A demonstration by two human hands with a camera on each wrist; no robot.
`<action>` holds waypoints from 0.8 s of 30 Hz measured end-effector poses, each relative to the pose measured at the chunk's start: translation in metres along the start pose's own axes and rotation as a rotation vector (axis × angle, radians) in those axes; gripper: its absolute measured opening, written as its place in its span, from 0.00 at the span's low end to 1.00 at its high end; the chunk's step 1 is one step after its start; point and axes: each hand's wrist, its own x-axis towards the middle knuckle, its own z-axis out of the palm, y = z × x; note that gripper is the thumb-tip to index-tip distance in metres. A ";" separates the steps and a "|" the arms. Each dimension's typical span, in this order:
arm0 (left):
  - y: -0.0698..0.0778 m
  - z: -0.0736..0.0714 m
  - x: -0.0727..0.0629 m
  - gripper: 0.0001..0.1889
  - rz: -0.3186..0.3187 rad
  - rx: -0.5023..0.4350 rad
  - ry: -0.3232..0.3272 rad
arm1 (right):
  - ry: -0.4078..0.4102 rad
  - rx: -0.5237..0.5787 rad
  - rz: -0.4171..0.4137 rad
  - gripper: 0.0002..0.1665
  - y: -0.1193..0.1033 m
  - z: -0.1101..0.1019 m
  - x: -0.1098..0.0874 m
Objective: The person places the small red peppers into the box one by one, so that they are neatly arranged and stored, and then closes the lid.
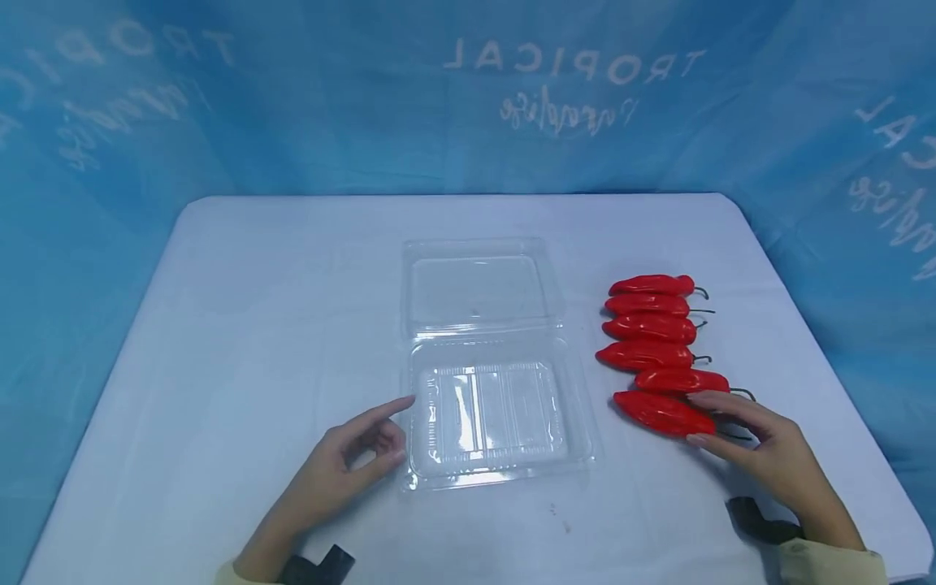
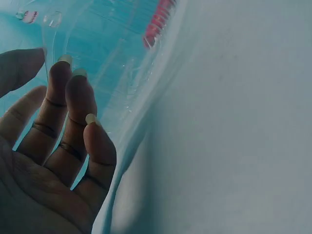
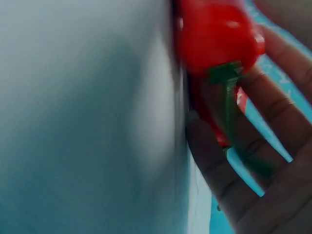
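Beside the left wall of a clear plastic clamshell container [image 1: 504,471], my left hand [image 1: 358,455] has its index fingertip right at the rim. Its other fingers are loosely bent and hold nothing; the left wrist view shows the fingers [image 2: 75,141] close to the clear plastic. My right hand [image 1: 760,443] grips the nearest red chili pepper [image 1: 661,413] at its stem end, thumb on the near side and fingers on the far side. In the right wrist view, this pepper's green stem [image 3: 229,102] hangs over the palm. Just behind lies another red pepper [image 1: 676,380].
Several more red peppers [image 1: 647,328] lie in a column on the right, stems pointing right. The container's lid [image 1: 475,292] is folded back, away from me. A white cloth covers the table [image 1: 241,325], and blue printed fabric [image 1: 329,122] hangs behind it.
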 end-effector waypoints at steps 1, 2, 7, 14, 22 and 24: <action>0.001 0.001 0.000 0.31 -0.005 -0.011 -0.004 | -0.005 -0.008 0.007 0.41 0.001 0.001 -0.001; 0.001 0.002 0.001 0.30 -0.011 -0.021 -0.006 | -0.009 -0.015 0.016 0.42 0.002 0.001 -0.002; 0.003 0.002 0.001 0.29 -0.067 -0.044 -0.002 | -0.013 -0.035 0.072 0.42 0.003 0.002 -0.008; 0.001 0.001 0.000 0.29 -0.014 -0.085 0.000 | -0.018 -0.062 0.118 0.37 0.004 0.002 -0.009; 0.003 0.000 0.000 0.30 0.015 -0.103 -0.009 | 0.015 -0.060 0.201 0.35 0.000 0.003 -0.007; 0.005 -0.001 0.000 0.30 0.017 -0.102 -0.008 | 0.054 -0.035 0.192 0.33 -0.006 0.001 -0.004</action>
